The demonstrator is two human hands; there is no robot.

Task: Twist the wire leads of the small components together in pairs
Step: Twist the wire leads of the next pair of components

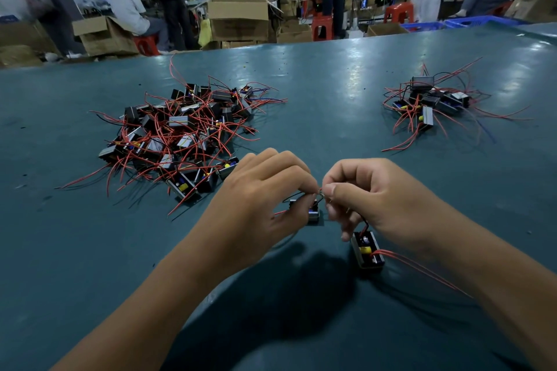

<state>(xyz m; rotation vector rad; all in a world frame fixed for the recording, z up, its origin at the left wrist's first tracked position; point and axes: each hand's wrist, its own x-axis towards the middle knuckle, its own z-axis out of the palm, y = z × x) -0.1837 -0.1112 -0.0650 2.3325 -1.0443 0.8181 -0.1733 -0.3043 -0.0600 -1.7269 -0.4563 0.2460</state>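
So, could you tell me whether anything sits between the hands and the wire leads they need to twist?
Nothing visible: the left hand and right hand already pinch the wire leads between their fingertips.

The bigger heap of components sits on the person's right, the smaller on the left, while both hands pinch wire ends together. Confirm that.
Not quite: the head view shows the bigger heap on the person's left and the smaller heap on the right. The left hand and right hand do pinch wire ends together.
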